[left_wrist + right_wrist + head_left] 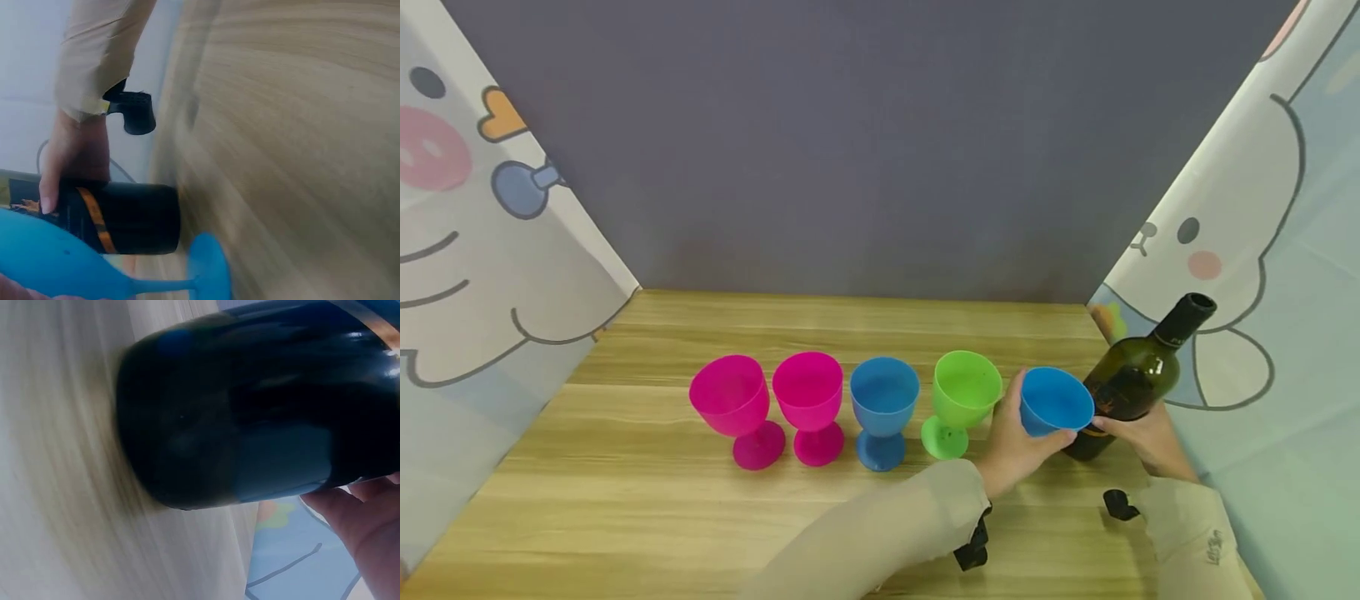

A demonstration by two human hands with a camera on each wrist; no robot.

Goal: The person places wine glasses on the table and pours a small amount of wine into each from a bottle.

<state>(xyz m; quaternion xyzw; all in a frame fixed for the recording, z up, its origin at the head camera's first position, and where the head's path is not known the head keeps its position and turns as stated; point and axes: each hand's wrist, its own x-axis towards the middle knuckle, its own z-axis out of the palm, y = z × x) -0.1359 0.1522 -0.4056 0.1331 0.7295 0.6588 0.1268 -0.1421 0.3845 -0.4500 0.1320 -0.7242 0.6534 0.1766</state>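
In the head view my left hand (1018, 446) grips the bowl of a blue plastic goblet (1054, 404) between thumb and fingers. Its stem and round foot show in the left wrist view, the foot close over the table. My right hand (1153, 442) holds a dark green wine bottle (1131, 375) low on its body, just right of that goblet. The bottle has a black neck without a cork, a dark label and an orange band (97, 219). Its base (156, 419) is close to the wood in the right wrist view.
Left of my hands stand a green goblet (964, 392), a second blue goblet (883, 400) and two pink goblets (808, 396) in a row on the wooden table (647, 517). A grey wall (850, 150) rises behind, with cartoon-printed sheets (1240, 217) on both sides.
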